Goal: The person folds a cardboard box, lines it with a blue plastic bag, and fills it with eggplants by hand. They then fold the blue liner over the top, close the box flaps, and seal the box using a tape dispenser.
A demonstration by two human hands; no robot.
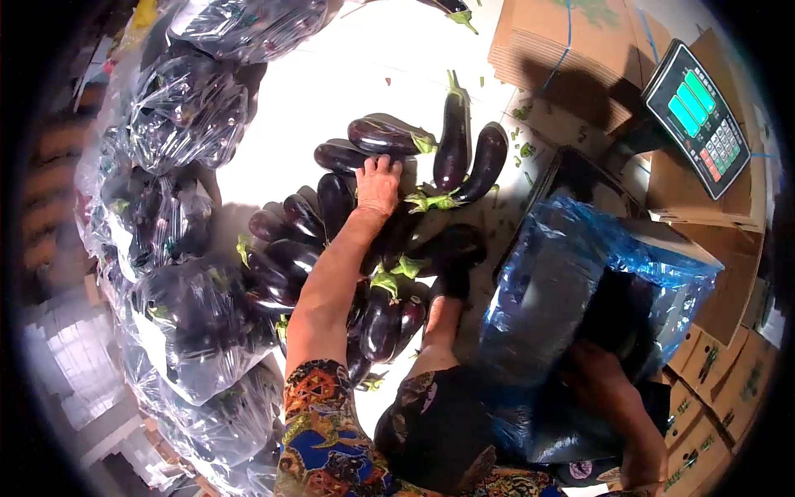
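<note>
Dark purple eggplants [383,327] with green stems lie in a loose pile on the pale floor. My left hand [378,186] reaches over the pile, its fingers bent onto an eggplant [339,157] at the upper edge; a grip on it is unclear. More eggplants [451,137] lie to its right. My right hand [598,373] is inside a box lined with blue plastic [542,273], in deep shadow beside a dark shape; its fingertips are hidden.
Clear bags full of eggplants [203,323] line the left side. A scale display [700,116] stands at the upper right, near stacked flat cardboard [571,41]. Cardboard boxes [712,373] are at the lower right. Green scraps [526,150] dot the floor.
</note>
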